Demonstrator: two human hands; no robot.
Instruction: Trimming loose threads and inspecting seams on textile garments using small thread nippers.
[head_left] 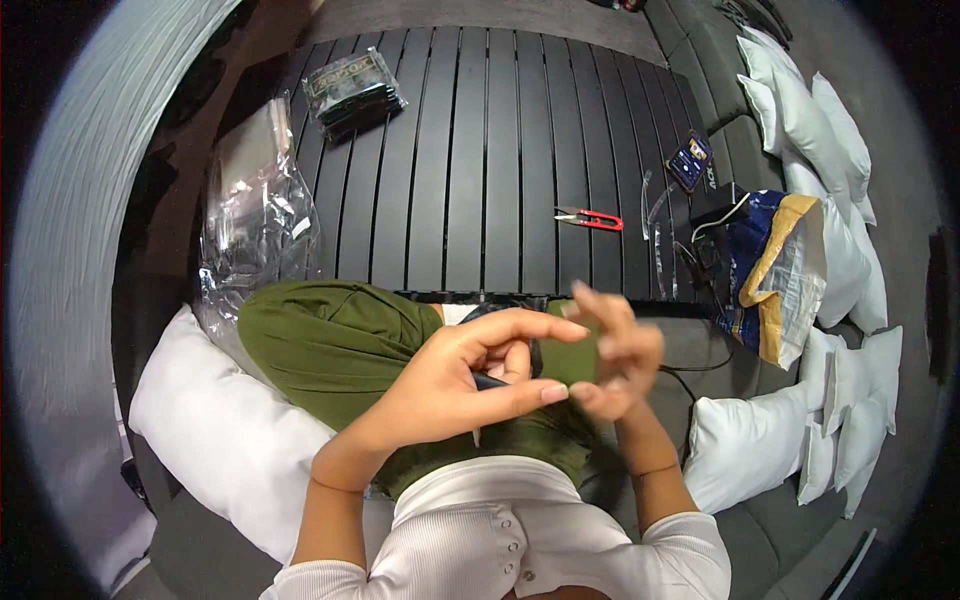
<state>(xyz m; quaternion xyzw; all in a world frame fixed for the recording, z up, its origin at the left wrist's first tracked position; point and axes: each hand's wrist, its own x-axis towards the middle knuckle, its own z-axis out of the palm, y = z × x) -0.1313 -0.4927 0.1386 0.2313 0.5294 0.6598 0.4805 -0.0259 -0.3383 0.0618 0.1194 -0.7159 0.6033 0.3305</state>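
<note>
My left hand [455,380] is in front of my body, above my lap. Its curled fingers hold a slim dark tool [488,381], and a narrow pointed tip shows below the palm. The thumb and forefinger of that hand reach to the right, a gap between their tips. Close by on the right is my right hand [622,358], its fingers bent and smeared by motion. Whether anything thin is between the two hands, I cannot make out. Beneath them are my green trousers [335,335].
Red-handled thread snips [590,219] lie on the black slatted table [465,150]. A packaged dark stack [355,92] and clear plastic bags [255,200] are at left. A phone [690,160], a blue-and-yellow bag [775,275] and white pillows [750,448] stand at right; another pillow [215,430] is beside me.
</note>
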